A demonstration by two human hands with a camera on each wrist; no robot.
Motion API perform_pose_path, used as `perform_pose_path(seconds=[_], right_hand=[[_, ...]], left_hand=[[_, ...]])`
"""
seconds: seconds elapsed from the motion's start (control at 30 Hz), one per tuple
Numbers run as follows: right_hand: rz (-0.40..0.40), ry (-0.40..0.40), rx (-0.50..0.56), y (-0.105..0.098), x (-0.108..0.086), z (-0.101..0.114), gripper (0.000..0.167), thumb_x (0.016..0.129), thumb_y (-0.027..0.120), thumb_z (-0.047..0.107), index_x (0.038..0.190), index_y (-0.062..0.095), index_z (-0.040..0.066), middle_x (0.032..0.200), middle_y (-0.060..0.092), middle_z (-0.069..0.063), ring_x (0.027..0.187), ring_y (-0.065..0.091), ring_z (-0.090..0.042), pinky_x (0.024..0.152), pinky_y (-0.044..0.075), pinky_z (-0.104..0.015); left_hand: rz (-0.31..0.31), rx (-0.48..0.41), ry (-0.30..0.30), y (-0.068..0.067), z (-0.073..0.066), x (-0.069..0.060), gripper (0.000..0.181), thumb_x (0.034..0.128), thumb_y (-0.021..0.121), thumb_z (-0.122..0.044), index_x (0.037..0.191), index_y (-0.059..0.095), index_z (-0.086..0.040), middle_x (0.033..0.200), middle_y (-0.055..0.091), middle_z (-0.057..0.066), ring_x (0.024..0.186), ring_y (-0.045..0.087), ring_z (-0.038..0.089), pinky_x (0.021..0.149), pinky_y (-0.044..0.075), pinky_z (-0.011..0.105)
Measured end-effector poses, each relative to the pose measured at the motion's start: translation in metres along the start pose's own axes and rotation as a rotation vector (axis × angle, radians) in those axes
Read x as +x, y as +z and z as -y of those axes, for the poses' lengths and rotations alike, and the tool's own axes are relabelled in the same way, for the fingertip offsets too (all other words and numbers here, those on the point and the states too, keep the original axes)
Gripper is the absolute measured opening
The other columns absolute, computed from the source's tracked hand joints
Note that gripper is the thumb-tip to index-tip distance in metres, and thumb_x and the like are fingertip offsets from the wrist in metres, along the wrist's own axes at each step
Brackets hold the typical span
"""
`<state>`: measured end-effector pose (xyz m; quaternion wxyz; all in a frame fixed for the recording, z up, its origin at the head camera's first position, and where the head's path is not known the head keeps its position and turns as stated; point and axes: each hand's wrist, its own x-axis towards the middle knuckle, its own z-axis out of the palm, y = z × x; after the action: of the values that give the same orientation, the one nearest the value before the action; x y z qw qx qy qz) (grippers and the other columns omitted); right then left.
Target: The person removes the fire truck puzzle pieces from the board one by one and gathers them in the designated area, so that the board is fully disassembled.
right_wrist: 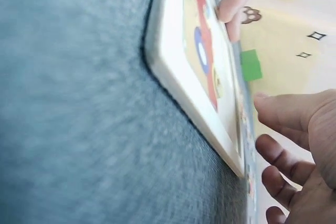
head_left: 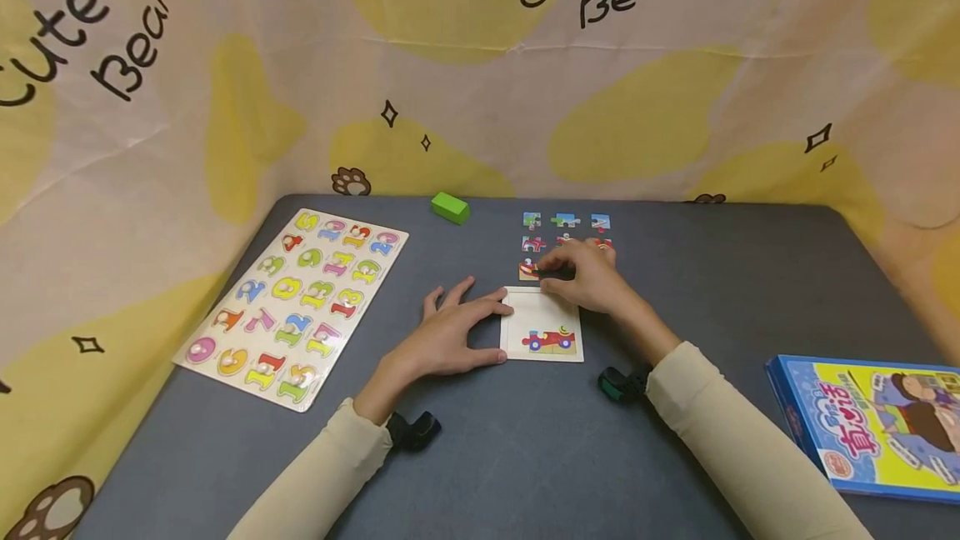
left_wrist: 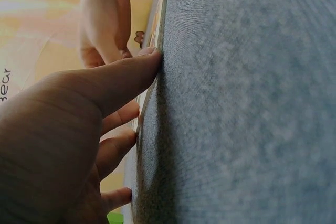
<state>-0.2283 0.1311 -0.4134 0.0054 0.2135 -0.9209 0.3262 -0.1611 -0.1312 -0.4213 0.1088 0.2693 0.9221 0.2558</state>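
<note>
A white puzzle tray point(head_left: 529, 307) lies on the table in front of me. In its lower right sit joined pieces showing a red vehicle point(head_left: 550, 342). My left hand point(head_left: 448, 338) rests against the tray's left side, thumb and fingertips at its edge, also seen in the left wrist view. Just beyond the tray, my right hand point(head_left: 588, 277) hovers by a loose puzzle piece point(head_left: 528, 270), thumb and fingers apart in the right wrist view, nothing visible between them. More loose puzzle pieces point(head_left: 533, 244) lie in rows behind; the right hand partly covers some.
A number puzzle board point(head_left: 251, 319) lies at the left. At the table's back is a green block point(head_left: 450, 207). A blue and yellow box point(head_left: 877, 432) lies at the right edge. Patterned cloth point(head_left: 465, 90) hangs behind the table.
</note>
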Motion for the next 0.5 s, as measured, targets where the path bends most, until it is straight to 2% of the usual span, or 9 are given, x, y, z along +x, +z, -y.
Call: perform_pose_path(seconds=[0.23,0.5], right_hand=[[0.016,-0.007,-0.023,-0.004,-0.016,-0.002,0.028,0.086,0.078,0.017,0.113,0.077,0.009,0.108,0.071,-0.012,0.102,0.053,-0.031,0.086,0.023,-0.053],[0.064,0.021,-0.032,-0.001,-0.025,-0.003,0.025,0.09,0.077,0.019,0.112,0.077,0.009,0.104,0.071,-0.01,0.097,0.051,-0.028,0.084,0.022,-0.051]], left_hand=[[-0.003,0.004,0.005,-0.002,0.0,-0.001,0.054,0.0899,0.077,-0.042,0.141,0.06,-0.032,0.166,0.035,-0.007,0.159,0.01,0.04,0.117,-0.003,0.071],[0.019,0.019,0.0,0.0,0.0,0.0,0.053,0.0907,0.075,-0.046,0.14,0.06,-0.035,0.166,0.034,-0.011,0.159,0.01,0.037,0.118,-0.002,0.069]])
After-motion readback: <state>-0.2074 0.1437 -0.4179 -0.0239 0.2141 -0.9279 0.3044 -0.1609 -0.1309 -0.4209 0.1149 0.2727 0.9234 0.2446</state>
